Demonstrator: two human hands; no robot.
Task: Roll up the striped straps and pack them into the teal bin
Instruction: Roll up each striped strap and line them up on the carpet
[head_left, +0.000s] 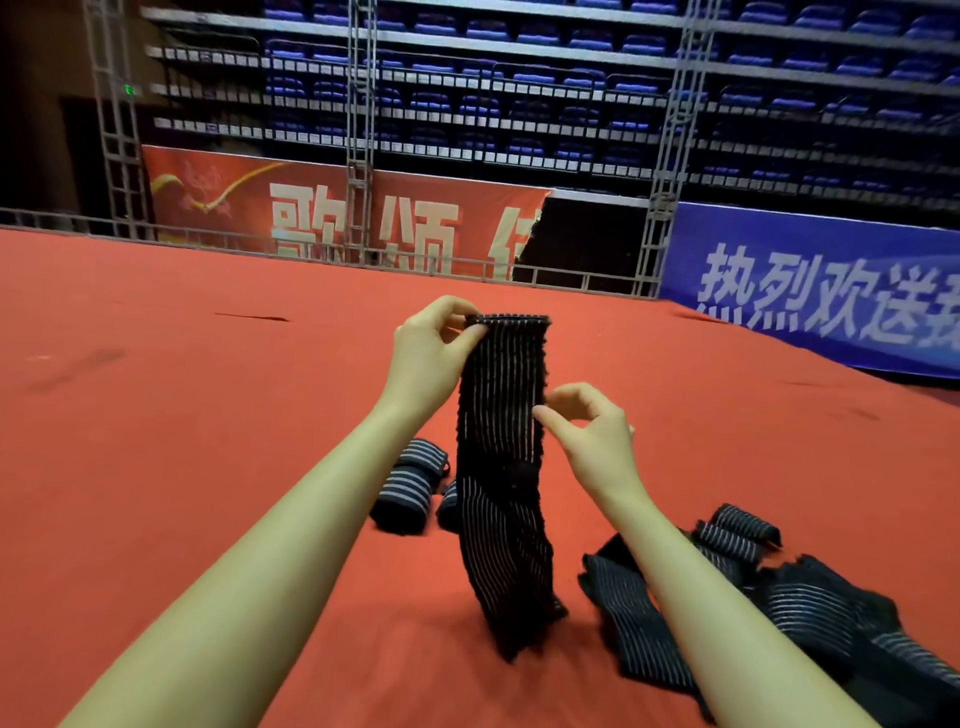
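1. An arena hall: rows of blue seats (571, 41) climb behind a metal truss (361, 130), with a red banner (332, 208) and a blue banner (810, 286) hung low along the edge of a wide red carpeted floor (156, 415).
2. The left hand (431, 353) pinches the top corner of 1 black striped strap (501, 467) between thumb and fingers, holding it up so it hangs lengthwise, its lower end touching the carpet.
3. The right hand (592, 431) grips the strap's right edge about midway down, thumb and forefinger closed on the fabric.
4. Behind the hanging strap, on the carpet, lie rolled straps (408, 488), at least 2, just beside one another.
5. To the right, under the right forearm, a loose heap of unrolled straps (789, 603) sprawls on the floor.
6. I see no teal bin from here.
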